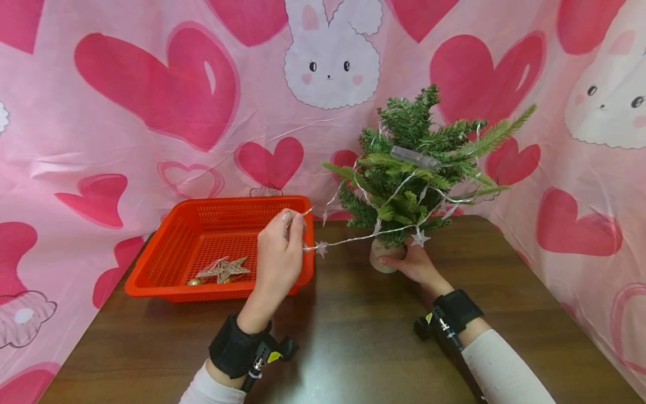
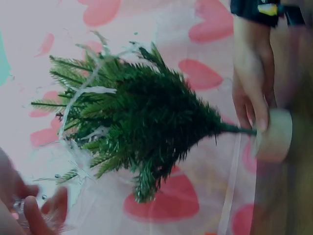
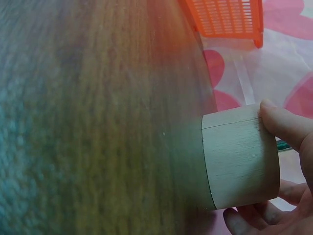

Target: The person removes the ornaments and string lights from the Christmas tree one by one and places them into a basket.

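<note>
A small artificial Christmas tree [image 1: 404, 129] stands at the right of the table on a round wooden base [image 3: 242, 161]. My right hand [image 1: 416, 264] grips that base, the thumb on its upper edge and the fingers on the far side. A clear string of star lights [image 1: 360, 238] winds around the branches, with a clear battery box [image 1: 416, 158] lying across the front ones. My left hand [image 1: 280, 247] pinches a section of the string, drawn out to the left of the tree. One star light [image 1: 420, 238] hangs in front of the base.
An orange basket [image 1: 143, 275] stands at the left, behind and beside my left hand. Inside lie a glittery star ornament [image 1: 229, 270] and small gold balls [image 1: 194, 282]. A pink cloth with hearts and rabbits [image 1: 262, 112] hangs behind the brown wooden table [image 1: 348, 325].
</note>
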Demonstrator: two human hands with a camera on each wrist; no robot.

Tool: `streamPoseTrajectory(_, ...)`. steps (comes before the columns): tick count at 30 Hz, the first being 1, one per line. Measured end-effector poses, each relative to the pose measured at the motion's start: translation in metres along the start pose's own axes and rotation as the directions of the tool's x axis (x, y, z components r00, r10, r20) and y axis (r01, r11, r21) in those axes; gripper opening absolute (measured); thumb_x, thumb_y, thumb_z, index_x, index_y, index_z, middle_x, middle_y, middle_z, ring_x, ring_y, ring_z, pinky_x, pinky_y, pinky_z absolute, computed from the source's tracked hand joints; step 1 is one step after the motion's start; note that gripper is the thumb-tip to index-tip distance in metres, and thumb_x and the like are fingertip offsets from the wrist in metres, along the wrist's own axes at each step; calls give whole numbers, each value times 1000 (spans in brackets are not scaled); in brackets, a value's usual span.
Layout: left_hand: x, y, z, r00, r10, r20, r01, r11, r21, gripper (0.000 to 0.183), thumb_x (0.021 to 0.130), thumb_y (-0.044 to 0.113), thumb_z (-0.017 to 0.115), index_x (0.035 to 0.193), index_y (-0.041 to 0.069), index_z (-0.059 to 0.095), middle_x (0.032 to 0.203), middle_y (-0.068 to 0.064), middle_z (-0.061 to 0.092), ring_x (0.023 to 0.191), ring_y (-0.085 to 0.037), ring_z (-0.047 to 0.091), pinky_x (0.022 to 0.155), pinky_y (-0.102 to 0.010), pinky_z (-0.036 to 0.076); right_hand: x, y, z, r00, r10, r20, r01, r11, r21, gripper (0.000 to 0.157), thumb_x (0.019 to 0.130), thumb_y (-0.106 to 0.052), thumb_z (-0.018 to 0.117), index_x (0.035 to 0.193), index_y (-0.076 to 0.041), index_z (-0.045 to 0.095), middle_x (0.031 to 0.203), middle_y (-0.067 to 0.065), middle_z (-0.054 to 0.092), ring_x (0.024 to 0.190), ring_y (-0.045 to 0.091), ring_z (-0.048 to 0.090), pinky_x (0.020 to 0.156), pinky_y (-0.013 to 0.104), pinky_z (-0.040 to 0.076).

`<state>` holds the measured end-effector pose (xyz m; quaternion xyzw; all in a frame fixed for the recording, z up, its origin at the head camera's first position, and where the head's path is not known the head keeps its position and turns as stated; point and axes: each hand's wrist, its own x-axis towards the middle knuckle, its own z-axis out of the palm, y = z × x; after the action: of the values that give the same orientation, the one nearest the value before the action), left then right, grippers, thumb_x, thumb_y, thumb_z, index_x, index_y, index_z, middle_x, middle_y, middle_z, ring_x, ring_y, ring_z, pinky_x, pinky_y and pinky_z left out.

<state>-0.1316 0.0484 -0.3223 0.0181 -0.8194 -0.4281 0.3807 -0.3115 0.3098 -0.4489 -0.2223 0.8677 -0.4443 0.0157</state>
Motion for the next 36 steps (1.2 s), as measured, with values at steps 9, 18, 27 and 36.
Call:
streamPoseTrajectory(9, 5, 3, -4, 990, -134, 33, 117, 689, -715, 45, 99, 7, 55, 57, 0, 41, 106, -10, 74, 93, -25, 74, 50, -17, 41, 0, 1, -4, 999, -26, 47, 24, 999, 34, 78, 85, -23, 79, 147, -4, 36, 148, 23, 45, 137, 36, 42, 111, 52, 33)
streamPoseTrajectory(18, 15, 1, -5, 936, -265, 230, 341, 840, -422, 17, 92, 13, 67, 91, 7, 51, 49, 3, 43, 42, -12, 44, 46, -23, 41, 3, 2, -6, 997, -42, 71, 39, 998, 42, 64, 84, -21, 80, 136, -1, 49, 133, 19, 57, 118, 26, 52, 95, 30, 42)
streamPoseTrajectory(27, 28, 0, 6, 906, -185, 381, 25, 922, 387, 29, 87, 42, 71, 108, 23, 77, 69, 2, 69, 63, -18, 54, 48, -30, 40, 5, 3, -8, 993, -80, 92, 72, 994, 84, 56, 83, -17, 80, 130, 0, 55, 127, 19, 60, 111, 24, 54, 86, 21, 44)
streamPoseTrajectory(36, 28, -5, 9, 991, -77, 112, 75, 997, 24, 35, 97, 27, 61, 70, 6, 66, 81, -9, 53, 77, -21, 48, 66, -31, 35, 6, 4, -9, 988, -103, 115, 90, 990, 110, 71, 85, -15, 78, 144, -1, 42, 146, 21, 47, 132, 32, 43, 105, 42, 38)
